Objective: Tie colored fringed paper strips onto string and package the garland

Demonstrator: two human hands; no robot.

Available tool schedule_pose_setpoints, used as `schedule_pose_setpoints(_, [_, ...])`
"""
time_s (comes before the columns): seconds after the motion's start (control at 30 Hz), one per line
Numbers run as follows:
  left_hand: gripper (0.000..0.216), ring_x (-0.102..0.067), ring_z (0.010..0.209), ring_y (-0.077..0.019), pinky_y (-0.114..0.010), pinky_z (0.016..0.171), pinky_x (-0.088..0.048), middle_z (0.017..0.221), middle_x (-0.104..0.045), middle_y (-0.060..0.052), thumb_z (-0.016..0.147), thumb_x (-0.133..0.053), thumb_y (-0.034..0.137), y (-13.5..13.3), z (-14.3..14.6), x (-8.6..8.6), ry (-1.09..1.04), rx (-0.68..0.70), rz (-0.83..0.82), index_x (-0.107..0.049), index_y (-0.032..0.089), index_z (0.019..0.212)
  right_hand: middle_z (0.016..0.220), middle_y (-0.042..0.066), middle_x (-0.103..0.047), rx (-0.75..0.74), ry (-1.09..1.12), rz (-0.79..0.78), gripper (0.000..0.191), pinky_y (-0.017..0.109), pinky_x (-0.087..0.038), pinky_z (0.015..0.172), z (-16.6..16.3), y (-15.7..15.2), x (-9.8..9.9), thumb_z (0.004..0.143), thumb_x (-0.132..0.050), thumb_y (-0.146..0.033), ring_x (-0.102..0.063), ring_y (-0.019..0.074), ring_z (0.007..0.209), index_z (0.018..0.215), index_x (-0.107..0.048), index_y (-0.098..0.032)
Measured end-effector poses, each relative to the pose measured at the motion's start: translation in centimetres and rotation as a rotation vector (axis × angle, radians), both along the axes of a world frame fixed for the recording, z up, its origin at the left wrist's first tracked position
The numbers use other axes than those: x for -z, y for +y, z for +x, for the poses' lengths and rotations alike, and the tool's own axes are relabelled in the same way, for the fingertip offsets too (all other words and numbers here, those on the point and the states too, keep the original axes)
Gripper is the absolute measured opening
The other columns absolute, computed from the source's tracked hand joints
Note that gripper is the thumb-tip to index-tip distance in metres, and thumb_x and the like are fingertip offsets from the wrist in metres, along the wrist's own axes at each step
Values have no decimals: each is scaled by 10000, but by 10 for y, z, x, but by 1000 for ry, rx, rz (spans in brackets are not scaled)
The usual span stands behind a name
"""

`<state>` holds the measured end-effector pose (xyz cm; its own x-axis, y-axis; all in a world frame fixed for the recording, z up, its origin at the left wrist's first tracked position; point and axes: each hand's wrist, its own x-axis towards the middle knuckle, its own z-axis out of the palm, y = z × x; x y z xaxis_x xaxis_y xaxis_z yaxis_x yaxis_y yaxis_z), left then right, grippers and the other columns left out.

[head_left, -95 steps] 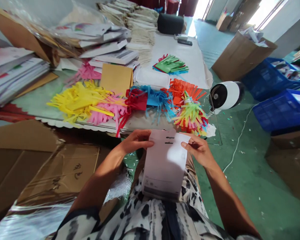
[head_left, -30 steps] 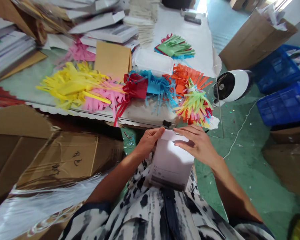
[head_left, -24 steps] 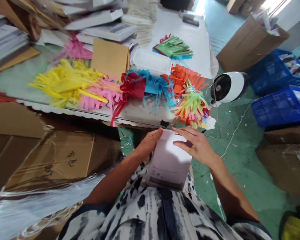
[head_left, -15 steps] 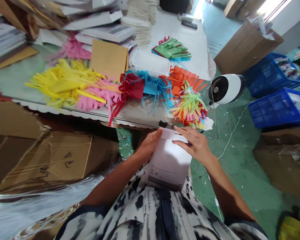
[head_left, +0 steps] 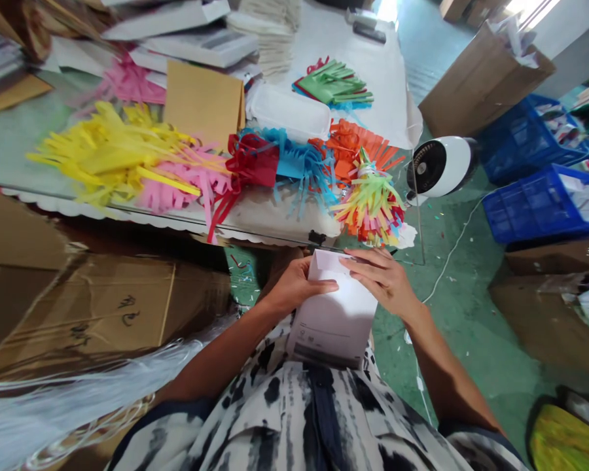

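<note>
The white box (head_left: pixel 334 320) is held upright on the lap between the hands, near the bench (head_left: pixel 275 226). Its left edge is clasped by the curled left hand (head_left: pixel 294 289); the right hand (head_left: pixel 383 282) is laid on its top, fingers outstretched.

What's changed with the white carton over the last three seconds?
On the white carton, the slotted top flap, upright before, is folded down. The left hand now lays its thumb across the front; the right hand spreads fingers over the fold. Paper fringes and fan stayed put.
</note>
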<state>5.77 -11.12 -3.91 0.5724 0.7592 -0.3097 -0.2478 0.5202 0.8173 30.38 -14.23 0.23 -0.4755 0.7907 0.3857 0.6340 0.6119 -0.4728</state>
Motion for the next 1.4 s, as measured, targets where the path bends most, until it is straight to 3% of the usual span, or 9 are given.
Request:
schedule_pose_setpoints(0.2, [530, -677, 741, -160, -253, 727, -520, 915, -801, -63, 556, -1020, 290, -3, -5, -1, 18, 59, -63, -830, 123, 1022, 1392, 78, -734, 43, 49, 83, 587, 476, -513, 905, -8, -3, 10, 1028, -674, -193, -701, 258, 1065, 1555, -559, -425])
schedule_pose_setpoints(0.47, [413, -683, 740, -169, -252, 719, -518, 882, -800, -58, 596, -997, 273, -5, -13, -8, -13, 136, -69, -837, 123, 946, 1410, 62, -723, 19, 96, 64, 584, 493, -521, 940, -12, -1, 7, 1050, -638, -206, -699, 261, 1135, 1569, -531, -452])
schedule_pose_setpoints(1.03, [555, -716, 817, -207, -288, 777, -550, 959, -807, -72, 563, -1020, 305, -20, -8, -11, 34, 97, -91, -822, 126, 1050, 1246, 69, -765, 84, -40, 52, 619, 434, -476, 869, -18, -9, 7, 1068, -624, -260, -696, 249, 1050, 1642, -433, -389])
schedule_pose_setpoints(1.4, [503, -713, 709, -207, -279, 663, -536, 870, -809, -98, 565, -1011, 363, -22, -5, 0, 28, 63, -160, -856, 101, 965, 1229, 58, -781, 59, 46, 36, 598, 429, -477, 848, -18, -11, 1, 1045, -661, -231, -721, 245, 1016, 1599, -503, -394])
